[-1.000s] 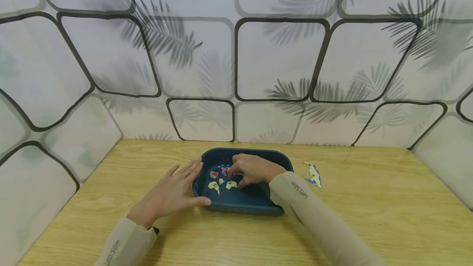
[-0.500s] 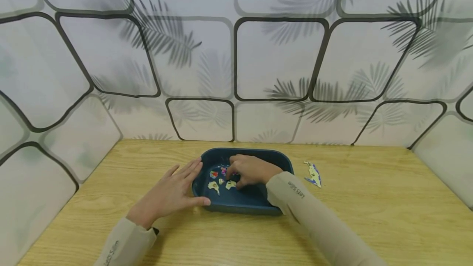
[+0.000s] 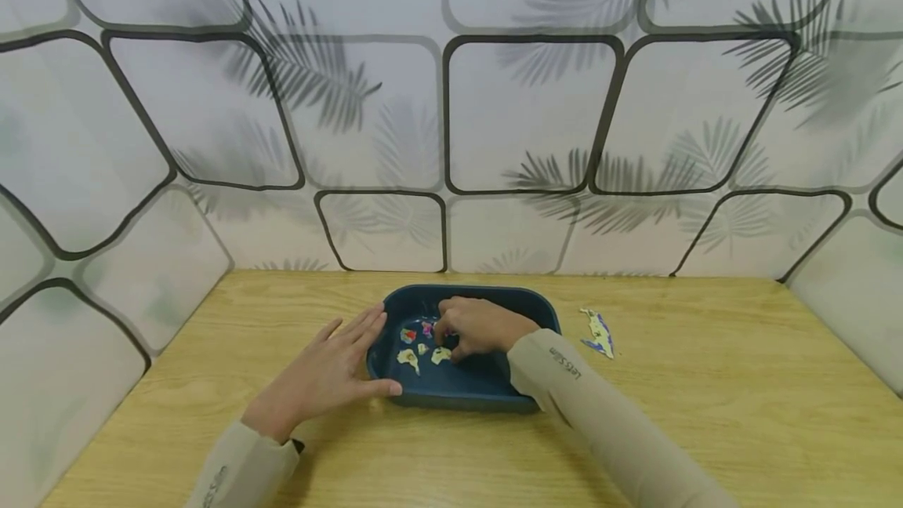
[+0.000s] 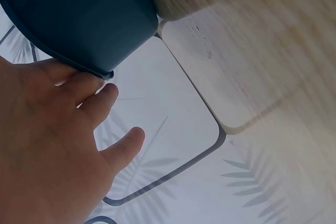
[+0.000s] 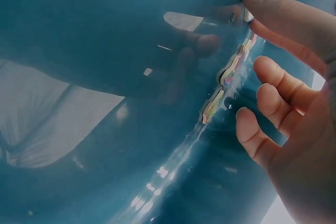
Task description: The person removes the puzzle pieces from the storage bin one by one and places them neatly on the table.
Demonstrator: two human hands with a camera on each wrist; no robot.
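Note:
My right hand (image 3: pixel 483 324) reaches down into a dark blue plastic basin (image 3: pixel 469 400), palm down with fingers bent. In the right wrist view, its thumb and forefinger are at either end of a small flat cream piece (image 5: pixel 249 14), and the other fingers curl loosely. The head view has this cream piece (image 3: pixel 440 355) beside the thumb tip. Around it on the bottom lie a longer cream cutout (image 3: pixel 408 359), a red and teal cutout (image 3: pixel 408 336) and a pink one (image 3: pixel 427 328). My left hand (image 3: pixel 328 375) spreads over the basin's left side, fingertips on the rim.
A cream and blue flat cutout (image 3: pixel 600 334) lies on the wooden table (image 3: pixel 705 382), right of the basin. Shiny reflections (image 5: pixel 149 192) show inside the basin. A patterned wall (image 3: pixel 522 116) rises behind the table and along both sides.
My right hand has shifted slightly left within the basin and then stays nearly still. The left hand keeps its place on the rim, and the head view has tilted a little.

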